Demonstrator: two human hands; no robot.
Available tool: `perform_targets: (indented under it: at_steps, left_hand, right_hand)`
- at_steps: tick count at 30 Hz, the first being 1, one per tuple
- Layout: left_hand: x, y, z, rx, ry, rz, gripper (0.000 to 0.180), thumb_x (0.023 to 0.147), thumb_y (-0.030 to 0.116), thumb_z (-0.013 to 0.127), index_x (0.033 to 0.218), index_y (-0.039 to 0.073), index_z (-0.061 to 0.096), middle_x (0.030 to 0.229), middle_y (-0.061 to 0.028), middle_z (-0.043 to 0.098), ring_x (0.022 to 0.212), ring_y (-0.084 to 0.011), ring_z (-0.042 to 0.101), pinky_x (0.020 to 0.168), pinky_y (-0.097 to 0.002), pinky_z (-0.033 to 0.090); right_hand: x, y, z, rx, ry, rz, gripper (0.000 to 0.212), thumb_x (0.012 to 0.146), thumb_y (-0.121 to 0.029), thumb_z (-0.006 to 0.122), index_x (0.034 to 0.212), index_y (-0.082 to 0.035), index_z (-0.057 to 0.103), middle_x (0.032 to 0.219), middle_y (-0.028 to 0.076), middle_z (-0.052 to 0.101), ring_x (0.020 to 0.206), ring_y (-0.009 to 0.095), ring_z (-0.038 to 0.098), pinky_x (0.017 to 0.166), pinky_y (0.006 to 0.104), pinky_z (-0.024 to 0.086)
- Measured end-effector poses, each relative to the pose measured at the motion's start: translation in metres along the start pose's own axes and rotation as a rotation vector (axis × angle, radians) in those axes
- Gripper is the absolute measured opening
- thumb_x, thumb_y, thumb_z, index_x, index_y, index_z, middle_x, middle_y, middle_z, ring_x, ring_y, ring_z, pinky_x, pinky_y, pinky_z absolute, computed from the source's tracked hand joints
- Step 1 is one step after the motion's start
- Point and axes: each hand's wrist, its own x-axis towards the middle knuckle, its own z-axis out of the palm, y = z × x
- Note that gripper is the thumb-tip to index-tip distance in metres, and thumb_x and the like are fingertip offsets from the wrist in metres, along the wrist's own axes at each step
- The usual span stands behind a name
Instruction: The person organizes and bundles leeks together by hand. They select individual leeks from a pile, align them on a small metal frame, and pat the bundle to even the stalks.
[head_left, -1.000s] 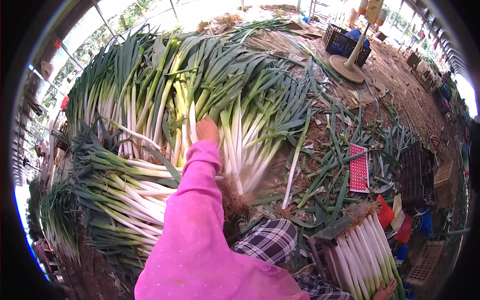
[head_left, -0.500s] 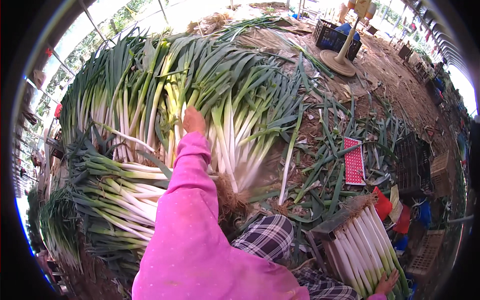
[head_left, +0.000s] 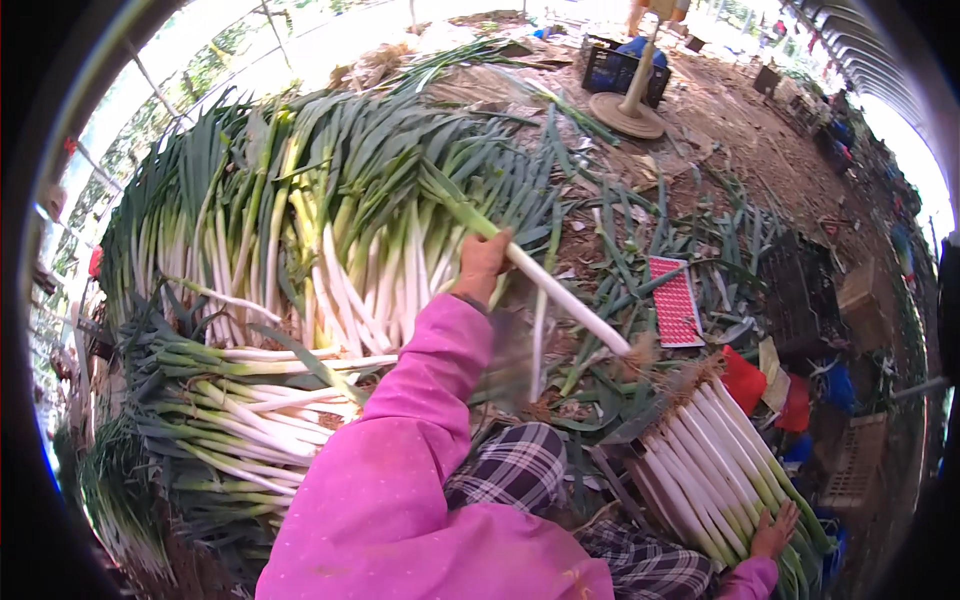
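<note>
My left hand, in a pink sleeve, is closed around a leek. This leek slants down to the right, its roots close to the bundle and its green leaves toward the pile. At lower right, my right hand lies with fingers spread on the green part of a row of leeks. That row is stacked side by side in a dark frame, roots at the far end. Behind my left hand spreads a large pile of leeks; more leeks lie crosswise at left.
Loose green leaves litter the ground on the right around a red-and-white patterned sheet. Beyond it stand black crates and a tan crate. A stand with a round base is at the back beside a black crate.
My left hand has come out of the pile, moving right with a leek in its grip. My right hand stays on the stacked leeks. The whole view has shifted slightly.
</note>
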Motion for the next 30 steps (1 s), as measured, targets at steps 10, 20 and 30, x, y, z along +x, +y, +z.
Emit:
perform_targets:
  at_steps: [10,20,30]
  left_hand:
    - [-0.225,0.044,0.288,0.034,-0.905,-0.157,0.031,0.084,0.025,0.071,0.081,-0.005,0.061,0.073,-0.0133,0.066,0.057,-0.0181,0.065,0.048,-0.0284,0.054]
    - [-0.365,-0.005,0.399,0.828,-1.414,0.884,0.043,0.075,0.025,0.072,0.104,-0.001,0.055,0.091,-0.0187,0.065,0.084,-0.0295,0.065,0.075,-0.0381,0.052]
    - [-0.378,-0.180,0.356,0.974,-1.467,1.289,0.020,0.084,0.014,0.056,0.104,0.013,0.051,0.094,-0.0124,0.062,0.088,-0.0322,0.061,0.072,-0.0434,0.046]
  right_hand:
    - [-0.007,0.005,0.005,0.157,0.169,-0.019,0.070,0.080,-0.049,0.061,0.136,-0.011,0.046,0.147,0.010,0.036,0.140,0.028,0.022,0.111,0.0517,0.018]
    - [-0.023,-0.003,-0.008,0.193,0.178,-0.021,0.070,0.079,-0.056,0.060,0.134,-0.014,0.049,0.144,0.008,0.038,0.138,0.028,0.026,0.111,0.0527,0.019]
    - [-0.028,-0.004,-0.006,0.261,0.294,-0.046,0.067,0.077,-0.055,0.060,0.128,-0.013,0.055,0.129,0.013,0.051,0.126,0.030,0.039,0.107,0.0505,0.023]
